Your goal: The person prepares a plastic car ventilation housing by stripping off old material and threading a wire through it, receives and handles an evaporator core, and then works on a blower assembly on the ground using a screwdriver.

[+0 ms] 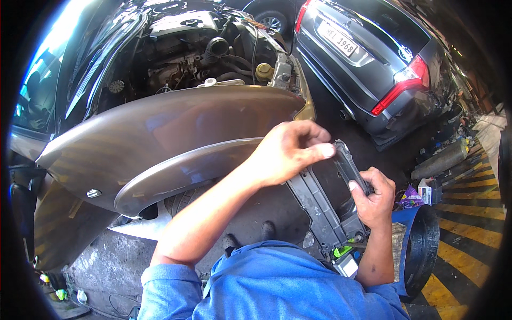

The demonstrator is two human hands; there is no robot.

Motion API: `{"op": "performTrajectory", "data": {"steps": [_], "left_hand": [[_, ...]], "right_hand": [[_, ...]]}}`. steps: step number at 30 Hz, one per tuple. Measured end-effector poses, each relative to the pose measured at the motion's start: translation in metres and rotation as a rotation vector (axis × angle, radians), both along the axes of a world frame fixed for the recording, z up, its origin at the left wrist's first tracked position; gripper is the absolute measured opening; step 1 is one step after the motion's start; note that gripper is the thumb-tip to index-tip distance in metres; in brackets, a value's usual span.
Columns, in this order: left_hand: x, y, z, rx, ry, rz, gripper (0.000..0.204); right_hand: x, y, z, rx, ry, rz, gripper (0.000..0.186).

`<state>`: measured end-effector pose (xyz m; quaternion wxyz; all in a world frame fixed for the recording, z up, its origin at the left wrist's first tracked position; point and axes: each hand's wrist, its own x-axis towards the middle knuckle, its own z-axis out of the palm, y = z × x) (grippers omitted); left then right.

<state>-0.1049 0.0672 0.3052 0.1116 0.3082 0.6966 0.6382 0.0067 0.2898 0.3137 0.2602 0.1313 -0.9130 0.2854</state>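
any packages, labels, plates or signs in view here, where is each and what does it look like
Number plate: rear of the grey car at top, white rectangle, dark characters.
Small carton: on the floor at right, white box with red.
Purple wrapper: beside the carton, crumpled.
White tag: below the right hand, on the black part.

We see dark grey plastic frame (320, 197): long, ribbed, open in middle, held upright and tilted, top leaning right. Upper end pinched in left hand (288, 152); right rail gripped by right hand (373, 200). Green clip and pale connector at lower end. Frame sits just beside fender edge.
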Motion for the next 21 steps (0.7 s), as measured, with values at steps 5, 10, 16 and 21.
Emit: {"op": "performTrajectory", "data": {"steps": [5, 10, 16, 21], "left_hand": [[-0.022, 0.008, 0.015, -0.071, 0.018, -0.010, 0.022], [-0.027, 0.013, 0.003, -0.099, 0.190, 0.122, 0.022], [-0.035, 0.019, -0.020, 0.014, 0.685, 0.314, 0.016], [-0.036, 0.015, -0.018, 0.309, 0.108, 0.211, 0.020]], "right_hand": [[-0.009, -0.010, 0.005, 0.031, -0.032, 0.046, 0.011], [-0.016, -0.018, 0.006, 0.054, -0.053, 0.021, 0.011], [-0.023, -0.025, 0.008, 0.041, -0.061, -0.011, 0.010], [-0.028, -0.024, 0.009, -0.004, -0.094, -0.021, 0.009]]}}
